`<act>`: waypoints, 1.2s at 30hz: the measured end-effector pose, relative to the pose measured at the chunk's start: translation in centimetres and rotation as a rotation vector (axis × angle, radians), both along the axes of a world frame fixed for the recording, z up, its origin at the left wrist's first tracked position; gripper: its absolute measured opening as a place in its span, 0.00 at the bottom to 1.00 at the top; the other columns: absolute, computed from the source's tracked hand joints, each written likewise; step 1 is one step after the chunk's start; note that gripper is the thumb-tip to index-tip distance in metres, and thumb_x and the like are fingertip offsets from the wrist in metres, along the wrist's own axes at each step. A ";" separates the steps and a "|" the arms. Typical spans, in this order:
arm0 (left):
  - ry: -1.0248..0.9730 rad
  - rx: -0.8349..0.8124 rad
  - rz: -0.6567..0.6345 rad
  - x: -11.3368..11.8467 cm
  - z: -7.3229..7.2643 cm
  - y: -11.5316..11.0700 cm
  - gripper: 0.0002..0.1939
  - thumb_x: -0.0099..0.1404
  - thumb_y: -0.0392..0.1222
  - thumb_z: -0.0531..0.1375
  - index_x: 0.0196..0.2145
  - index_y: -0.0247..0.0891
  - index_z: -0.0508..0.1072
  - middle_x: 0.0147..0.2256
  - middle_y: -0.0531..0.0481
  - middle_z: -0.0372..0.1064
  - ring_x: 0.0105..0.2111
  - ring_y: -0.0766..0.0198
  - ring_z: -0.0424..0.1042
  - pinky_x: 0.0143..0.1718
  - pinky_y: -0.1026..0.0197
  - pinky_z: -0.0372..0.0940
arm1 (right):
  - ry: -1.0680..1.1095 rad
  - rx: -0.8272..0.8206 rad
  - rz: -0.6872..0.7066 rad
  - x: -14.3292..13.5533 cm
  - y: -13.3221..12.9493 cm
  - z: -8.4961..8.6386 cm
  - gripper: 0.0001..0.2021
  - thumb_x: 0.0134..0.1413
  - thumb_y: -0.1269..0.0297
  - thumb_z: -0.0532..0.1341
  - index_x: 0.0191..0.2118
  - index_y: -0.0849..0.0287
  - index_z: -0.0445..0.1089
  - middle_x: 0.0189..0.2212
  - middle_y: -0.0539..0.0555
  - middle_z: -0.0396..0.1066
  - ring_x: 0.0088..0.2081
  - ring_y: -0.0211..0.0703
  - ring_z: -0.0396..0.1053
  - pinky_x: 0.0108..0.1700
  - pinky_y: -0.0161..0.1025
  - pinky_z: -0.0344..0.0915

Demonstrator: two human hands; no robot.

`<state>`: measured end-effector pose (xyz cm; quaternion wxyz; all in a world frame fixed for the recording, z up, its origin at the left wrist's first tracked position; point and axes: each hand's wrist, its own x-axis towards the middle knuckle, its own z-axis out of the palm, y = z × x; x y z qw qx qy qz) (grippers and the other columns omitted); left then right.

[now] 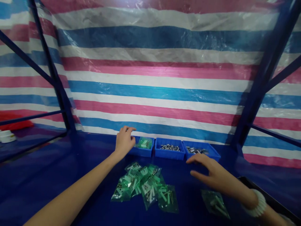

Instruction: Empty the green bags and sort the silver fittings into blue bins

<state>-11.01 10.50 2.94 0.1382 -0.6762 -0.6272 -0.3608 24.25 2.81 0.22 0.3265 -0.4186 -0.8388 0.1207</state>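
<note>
My left hand [125,140] hovers at the left blue bin [144,153], its visible fingers apart and nothing seen in them. Inside that bin lie clear green-tinted bags [144,143] with pale pieces. My right hand [210,169] is held in front of the right blue bin [213,153], thumb and fingers spread, holding nothing. Small shiny metal parts [196,150] fill the bottom of that bin. Below the right wrist lies a single plastic bag [215,203] with pale pieces inside. Between my forearms is a pile of similar green-tinted bags [138,180] holding pale plugs and screws.
A middle blue bin [169,153] holds small metal pieces [169,147]. Dark blue posts [250,110] stand on both sides of the blue table [94,175], with striped sheeting [160,94] behind. A dark tray edge [249,182] is at the right, a white container [7,136] far left.
</note>
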 end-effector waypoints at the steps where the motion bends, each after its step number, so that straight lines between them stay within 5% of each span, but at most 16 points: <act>1: 0.007 0.039 -0.020 0.7 0.3 -0.6 0.20 0.55 0.28 0.53 0.45 0.37 0.72 0.42 0.43 0.66 0.46 0.51 0.65 0.47 0.52 0.60 | -0.122 -0.096 0.027 0.6 -0.2 0.1 0.16 0.47 0.61 0.65 0.44 0.54 0.71 0.43 0.55 0.72 0.46 0.51 0.69 0.49 0.47 0.66; 5: 0.048 0.209 -0.236 4.4 0.8 -4.0 0.18 0.56 0.27 0.52 0.43 0.38 0.70 0.40 0.46 0.65 0.42 0.55 0.64 0.46 0.53 0.59 | -0.513 -0.401 -0.028 2.1 -0.9 0.1 0.30 0.26 0.62 0.72 0.43 0.58 0.71 0.44 0.58 0.70 0.47 0.58 0.68 0.47 0.47 0.65; 10: 0.018 0.241 -0.622 7.8 0.2 -8.4 0.17 0.57 0.25 0.51 0.41 0.39 0.68 0.38 0.47 0.65 0.40 0.56 0.64 0.41 0.52 0.59 | -0.565 -0.491 -0.132 1.4 -0.7 0.2 0.19 0.28 0.69 0.70 0.32 0.58 0.66 0.31 0.51 0.69 0.35 0.48 0.67 0.32 0.38 0.60; 14: -0.216 -0.071 -0.747 9.2 -0.4 -10.1 0.17 0.56 0.26 0.52 0.42 0.40 0.67 0.38 0.48 0.65 0.38 0.59 0.65 0.40 0.53 0.62 | -0.193 -0.475 -0.046 -0.4 -0.4 0.6 0.13 0.38 0.73 0.66 0.32 0.57 0.63 0.27 0.46 0.64 0.31 0.40 0.63 0.31 0.35 0.57; 20: -0.817 -0.714 -0.748 10.7 -2.3 -10.2 0.18 0.54 0.41 0.64 0.41 0.38 0.64 0.41 0.47 0.65 0.32 0.64 0.70 0.33 0.59 0.65 | 0.457 -0.647 0.229 -4.1 -1.2 -0.3 0.14 0.48 0.63 0.66 0.40 0.58 0.65 0.26 0.46 0.67 0.28 0.36 0.65 0.31 0.33 0.60; 25: -1.008 -0.781 -0.776 11.2 -2.7 -10.5 0.09 0.56 0.39 0.62 0.31 0.36 0.63 0.25 0.57 0.63 0.23 0.68 0.70 0.29 0.63 0.64 | 0.763 -0.774 0.260 -5.2 -1.7 -1.5 0.25 0.43 0.63 0.70 0.48 0.56 0.64 0.33 0.49 0.73 0.36 0.39 0.71 0.37 0.34 0.65; 28: -1.071 -0.729 -0.761 11.1 -2.4 -10.7 0.09 0.58 0.39 0.60 0.31 0.37 0.61 0.27 0.57 0.63 0.24 0.68 0.72 0.30 0.63 0.65 | 0.801 -0.856 0.295 -5.1 -1.5 -1.8 0.17 0.46 0.64 0.69 0.43 0.58 0.68 0.33 0.51 0.73 0.34 0.37 0.70 0.35 0.32 0.65; 32: -0.877 -0.591 -0.805 11.0 -2.3 -10.9 0.06 0.59 0.36 0.59 0.32 0.39 0.62 0.29 0.55 0.64 0.30 0.65 0.71 0.32 0.61 0.66 | 0.695 -0.614 0.205 -4.8 -1.1 -1.9 0.08 0.48 0.66 0.67 0.31 0.59 0.66 0.27 0.48 0.69 0.29 0.35 0.67 0.32 0.32 0.64; 36: -0.340 -0.066 -0.884 10.4 -2.2 -10.8 0.06 0.60 0.28 0.56 0.31 0.38 0.67 0.33 0.50 0.69 0.37 0.62 0.69 0.38 0.57 0.66 | 0.449 -0.022 0.185 -4.3 -1.7 -1.0 0.07 0.53 0.75 0.61 0.28 0.58 0.64 0.31 0.51 0.69 0.36 0.41 0.68 0.38 0.38 0.65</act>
